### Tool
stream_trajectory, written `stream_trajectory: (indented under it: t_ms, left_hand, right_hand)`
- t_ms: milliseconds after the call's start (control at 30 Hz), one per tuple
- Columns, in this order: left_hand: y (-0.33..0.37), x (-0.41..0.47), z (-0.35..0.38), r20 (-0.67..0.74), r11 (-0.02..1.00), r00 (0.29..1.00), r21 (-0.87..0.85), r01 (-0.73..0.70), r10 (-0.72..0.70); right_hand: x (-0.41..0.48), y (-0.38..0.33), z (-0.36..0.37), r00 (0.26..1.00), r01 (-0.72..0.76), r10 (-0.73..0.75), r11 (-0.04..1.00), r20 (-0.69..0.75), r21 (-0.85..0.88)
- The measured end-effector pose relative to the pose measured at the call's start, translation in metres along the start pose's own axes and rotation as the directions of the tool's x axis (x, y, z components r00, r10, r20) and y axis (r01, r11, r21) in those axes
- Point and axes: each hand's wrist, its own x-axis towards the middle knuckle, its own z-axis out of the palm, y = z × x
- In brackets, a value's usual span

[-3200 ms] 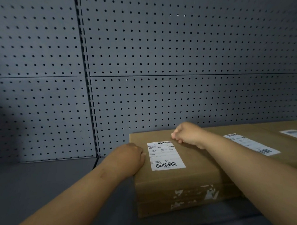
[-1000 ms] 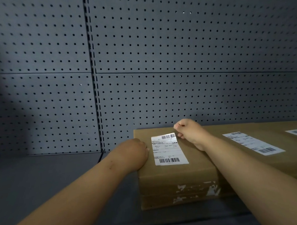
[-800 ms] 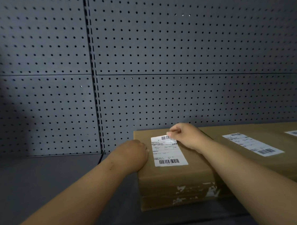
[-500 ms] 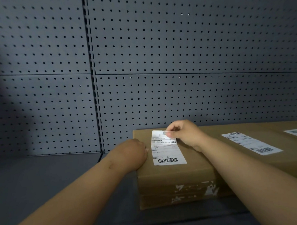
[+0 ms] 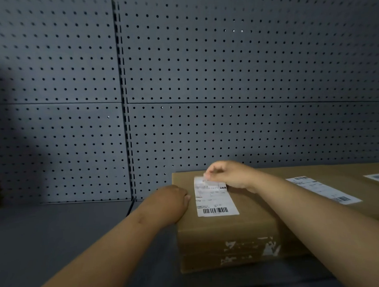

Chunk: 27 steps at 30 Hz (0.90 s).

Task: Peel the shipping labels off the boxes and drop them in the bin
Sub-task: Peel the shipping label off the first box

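Your right hand [image 5: 229,176] pinches the far edge of the shipping label [image 5: 215,198] on the near-left box [image 5: 253,223]; your left hand [image 5: 173,200], closed, braces its left edge. Peel low and slowly towards yourself to avoid tearing.

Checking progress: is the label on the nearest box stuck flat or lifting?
Lifting: right hand pinches the label far end curled up; rest flat.
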Motion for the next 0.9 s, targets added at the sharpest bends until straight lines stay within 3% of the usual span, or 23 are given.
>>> stream_trajectory:
  t_ms: [100,267,467,600,833,900]
  left_hand:
    - [0.001,-0.001,-0.001,0.008,1.0,1.0,-0.006,0.005,-0.005]
    - [0.002,-0.001,-0.002,0.023,1.0,1.0,0.011,0.015,-0.016]
    - [0.0,0.001,0.0,0.017,1.0,1.0,0.004,0.002,-0.003]
    - [-0.001,0.002,0.0,0.008,1.0,1.0,-0.016,0.0,0.0]
    - [-0.001,0.002,0.002,-0.007,1.0,1.0,0.028,-0.014,0.014]
    - [-0.002,0.002,0.002,-0.004,0.999,1.0,0.036,-0.018,0.018]
  right_hand:
    - [0.004,-0.015,0.003,0.999,0.045,-0.04,0.972,0.025,-0.23]
    - [0.01,-0.025,0.006,0.995,0.092,-0.096,0.943,0.003,-0.319]
    - [0.011,-0.024,0.008,0.963,0.268,-0.264,0.89,0.062,-0.37]
    - [0.014,-0.025,0.008,0.955,0.268,-0.297,0.859,0.003,-0.436]
    - [0.003,-0.044,0.024,0.886,0.321,-0.462,0.541,0.044,-0.777]
    - [0.007,-0.042,0.016,0.918,0.307,-0.389,0.577,0.076,-0.757]
